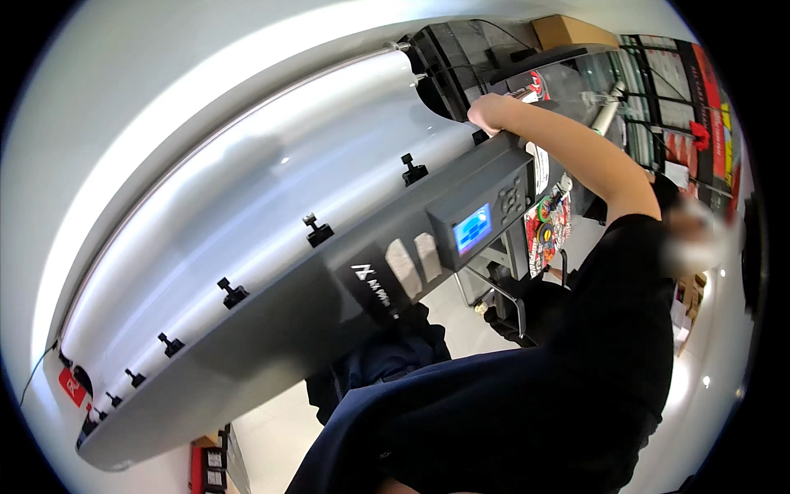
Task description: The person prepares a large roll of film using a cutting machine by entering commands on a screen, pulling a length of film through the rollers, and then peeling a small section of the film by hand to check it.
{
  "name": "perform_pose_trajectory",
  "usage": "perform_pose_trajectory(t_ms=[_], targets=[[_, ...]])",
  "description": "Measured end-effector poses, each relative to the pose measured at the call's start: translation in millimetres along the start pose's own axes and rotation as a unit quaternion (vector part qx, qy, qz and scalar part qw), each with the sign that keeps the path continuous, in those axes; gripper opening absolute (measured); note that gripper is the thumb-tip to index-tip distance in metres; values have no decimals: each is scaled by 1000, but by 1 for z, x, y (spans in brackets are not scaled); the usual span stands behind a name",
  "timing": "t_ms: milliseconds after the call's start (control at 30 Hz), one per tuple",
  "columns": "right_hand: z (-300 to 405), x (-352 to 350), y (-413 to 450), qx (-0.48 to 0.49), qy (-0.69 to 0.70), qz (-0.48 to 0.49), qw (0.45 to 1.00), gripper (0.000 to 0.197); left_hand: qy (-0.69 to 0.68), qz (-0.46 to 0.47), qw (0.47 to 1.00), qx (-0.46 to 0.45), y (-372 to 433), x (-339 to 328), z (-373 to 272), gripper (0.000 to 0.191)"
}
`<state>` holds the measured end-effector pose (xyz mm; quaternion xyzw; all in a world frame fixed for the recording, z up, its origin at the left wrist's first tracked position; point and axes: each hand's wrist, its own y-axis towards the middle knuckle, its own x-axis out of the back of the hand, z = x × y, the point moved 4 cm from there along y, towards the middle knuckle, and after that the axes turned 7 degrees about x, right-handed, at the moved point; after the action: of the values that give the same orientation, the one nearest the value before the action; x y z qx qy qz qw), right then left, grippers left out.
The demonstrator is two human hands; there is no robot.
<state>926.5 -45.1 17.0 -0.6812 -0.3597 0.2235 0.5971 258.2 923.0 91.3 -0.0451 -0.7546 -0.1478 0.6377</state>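
Observation:
Neither of my own hands can be made out. Before me runs a large grey cutting plotter (259, 333) with a control panel (478, 216), its small screen lit blue. Glossy pale film (203, 179) spreads from a long bar behind the machine down to its row of black pinch rollers (318, 231). A co-worker in a black top (608, 321) stretches a bare arm across the panel end. That person's hand (489, 113) is at the film's near corner beside the end roller; its fingers are largely hidden. A strip of skin at the bottom edge cannot be assigned.
Colourful stickers and tape rolls (545, 234) lie beside the panel. Beyond stand a cardboard box (571, 32) and racks of rolls and boxes (676, 111). Below the plotter are dark fabric (395, 355) and a metal-framed chair (521, 315), with another person's hand nearby. Boxes (213, 463) stand at lower left.

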Motion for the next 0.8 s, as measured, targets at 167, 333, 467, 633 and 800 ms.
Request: perform_pose_trajectory(t_ms=[167, 333, 467, 633, 800], targets=[[11, 2, 15, 55, -41, -35, 997, 24, -81, 80, 991, 74, -124, 26, 55, 22], [-5, -8, 28, 60, -61, -134, 987, 24, -209, 366, 897, 133, -311, -14, -142, 30], [-31, 21, -11, 83, 39, -211, 973, 16, -242, 459, 854, 36, -415, -45, -210, 25], [-7, 2, -147, 193, 400, -639, 628, 37, -276, 456, 817, -219, -505, -29, -323, 16], [92, -74, -203, 202, 213, -704, 647, 58, -369, 282, 789, -402, -546, -13, -408, 21]])
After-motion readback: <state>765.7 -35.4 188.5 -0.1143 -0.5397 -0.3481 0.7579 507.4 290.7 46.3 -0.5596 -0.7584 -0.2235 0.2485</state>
